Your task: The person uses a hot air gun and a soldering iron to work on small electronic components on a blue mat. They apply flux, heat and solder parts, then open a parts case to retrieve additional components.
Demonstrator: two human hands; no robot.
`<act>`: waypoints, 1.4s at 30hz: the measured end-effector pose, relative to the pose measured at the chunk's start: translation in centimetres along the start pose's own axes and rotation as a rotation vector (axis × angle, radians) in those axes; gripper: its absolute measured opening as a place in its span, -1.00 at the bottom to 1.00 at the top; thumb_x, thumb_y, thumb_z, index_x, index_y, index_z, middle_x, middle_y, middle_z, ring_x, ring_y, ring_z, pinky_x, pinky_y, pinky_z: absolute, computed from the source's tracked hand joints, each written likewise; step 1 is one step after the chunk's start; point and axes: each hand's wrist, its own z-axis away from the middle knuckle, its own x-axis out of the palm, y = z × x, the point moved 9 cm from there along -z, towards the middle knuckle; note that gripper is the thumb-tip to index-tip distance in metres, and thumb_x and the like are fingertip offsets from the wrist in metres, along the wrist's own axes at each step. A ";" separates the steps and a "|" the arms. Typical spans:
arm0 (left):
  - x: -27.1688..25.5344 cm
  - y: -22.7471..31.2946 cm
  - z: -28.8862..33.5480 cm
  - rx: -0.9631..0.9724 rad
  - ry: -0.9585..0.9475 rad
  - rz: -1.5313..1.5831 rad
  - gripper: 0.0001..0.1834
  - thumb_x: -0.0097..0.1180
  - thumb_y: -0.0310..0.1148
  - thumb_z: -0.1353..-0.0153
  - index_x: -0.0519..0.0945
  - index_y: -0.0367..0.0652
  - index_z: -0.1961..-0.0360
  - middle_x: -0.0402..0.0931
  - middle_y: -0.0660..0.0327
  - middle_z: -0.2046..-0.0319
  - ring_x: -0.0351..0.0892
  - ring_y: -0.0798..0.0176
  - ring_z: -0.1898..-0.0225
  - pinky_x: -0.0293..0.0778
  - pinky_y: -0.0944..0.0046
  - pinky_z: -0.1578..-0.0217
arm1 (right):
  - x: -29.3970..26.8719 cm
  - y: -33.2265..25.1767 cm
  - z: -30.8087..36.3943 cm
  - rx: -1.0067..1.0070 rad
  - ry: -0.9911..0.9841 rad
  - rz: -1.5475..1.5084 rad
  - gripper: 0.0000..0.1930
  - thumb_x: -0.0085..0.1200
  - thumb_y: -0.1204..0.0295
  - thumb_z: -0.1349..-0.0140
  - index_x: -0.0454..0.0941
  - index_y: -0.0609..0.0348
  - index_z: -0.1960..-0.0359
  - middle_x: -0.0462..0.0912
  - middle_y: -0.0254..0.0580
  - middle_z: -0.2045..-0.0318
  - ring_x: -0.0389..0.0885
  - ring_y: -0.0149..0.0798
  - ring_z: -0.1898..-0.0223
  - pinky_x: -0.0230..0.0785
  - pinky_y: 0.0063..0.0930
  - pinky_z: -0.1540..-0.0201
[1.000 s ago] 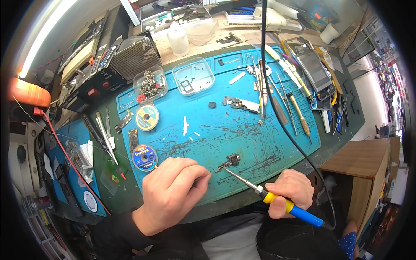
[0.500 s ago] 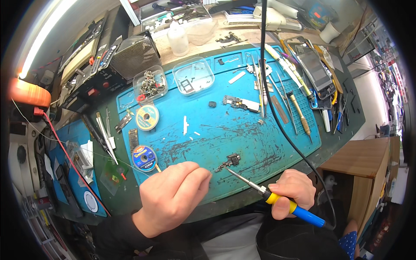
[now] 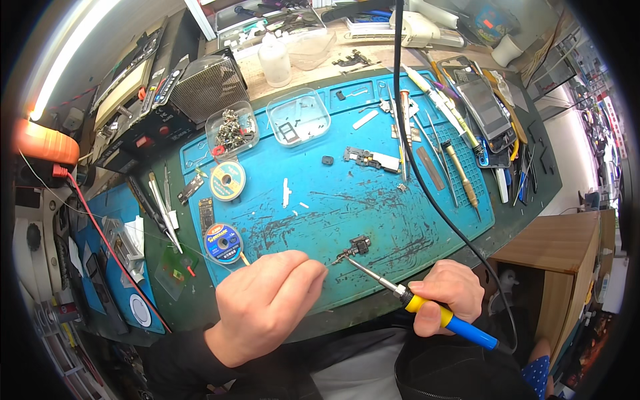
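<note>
In my right hand (image 3: 450, 298) is a soldering iron (image 3: 427, 309) with a blue and yellow handle, gripped between thumb and fingers. Its metal tip points up and left, meeting or nearly meeting the small dark electronic part (image 3: 360, 245) on the blue work mat (image 3: 293, 230). My left hand (image 3: 263, 303) is closed in a pinch just left of that part. Whatever its fingertips hold is hidden or too fine to name. Close behind the left hand lies a blue spool (image 3: 224, 244), and a thin wire runs past it toward the hand.
A cream spool (image 3: 227, 181), a tub of small metal parts (image 3: 231, 128) and a clear tray (image 3: 299, 117) stand farther back. The iron's black cord (image 3: 443, 212) crosses the mat's right side. Tweezers and a brush (image 3: 461, 173) lie at right. A wooden cabinet (image 3: 547, 250) stands beyond.
The soldering iron has shifted very slightly left with my right hand, its tip closer to the part's left end. My left hand stays almost still. The cord has swung a little left.
</note>
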 end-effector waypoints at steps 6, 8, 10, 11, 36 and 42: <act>0.1 0.0 0.0 0.000 -0.008 0.001 -0.71 0.51 -0.63 0.02 0.70 -0.22 0.26 0.66 0.15 0.34 0.70 0.11 0.41 0.57 0.19 0.44 | 0.0 0.0 0.0 0.001 0.013 -0.001 -0.85 0.32 0.38 -0.34 0.73 0.23 0.22 0.69 -0.37 0.62 0.63 -0.37 0.66 0.38 -0.49 0.58; 0.1 0.0 0.0 0.000 -0.007 -0.001 -0.71 0.51 -0.64 0.02 0.70 -0.23 0.25 0.66 0.14 0.34 0.70 0.11 0.41 0.57 0.19 0.44 | 0.1 0.0 0.0 0.001 0.013 0.003 -0.84 0.33 0.38 -0.34 0.73 0.22 0.22 0.70 -0.36 0.62 0.63 -0.36 0.66 0.39 -0.49 0.58; 0.0 0.1 0.0 -0.002 -0.006 0.003 -0.71 0.50 -0.64 0.01 0.70 -0.23 0.25 0.66 0.14 0.34 0.69 0.10 0.41 0.57 0.19 0.44 | 0.1 -0.1 0.0 -0.004 0.012 0.009 -0.84 0.34 0.38 -0.33 0.74 0.22 0.22 0.70 -0.35 0.61 0.64 -0.36 0.66 0.39 -0.49 0.58; -0.1 0.1 -0.1 -0.005 -0.005 0.008 -0.71 0.50 -0.65 0.01 0.70 -0.24 0.25 0.66 0.14 0.34 0.69 0.10 0.41 0.57 0.19 0.44 | 0.1 -0.1 0.0 -0.003 0.010 0.007 -0.84 0.34 0.38 -0.33 0.74 0.22 0.22 0.70 -0.35 0.61 0.64 -0.36 0.66 0.39 -0.49 0.58; 0.0 0.0 -0.1 -0.013 -0.015 0.007 -0.72 0.50 -0.65 0.01 0.71 -0.23 0.25 0.67 0.15 0.34 0.70 0.10 0.40 0.57 0.18 0.43 | 0.1 -0.1 0.0 0.013 -0.015 0.006 -0.85 0.35 0.40 -0.29 0.75 0.21 0.20 0.72 -0.34 0.59 0.66 -0.34 0.64 0.42 -0.49 0.55; 0.1 0.0 0.1 0.039 -0.015 -0.034 -0.70 0.51 -0.56 -0.01 0.71 -0.20 0.21 0.65 0.23 0.30 0.71 0.22 0.38 0.58 0.28 0.44 | 0.1 -0.1 -0.1 0.010 -0.020 0.002 -0.84 0.35 0.40 -0.29 0.74 0.23 0.20 0.72 -0.33 0.58 0.66 -0.34 0.63 0.42 -0.49 0.55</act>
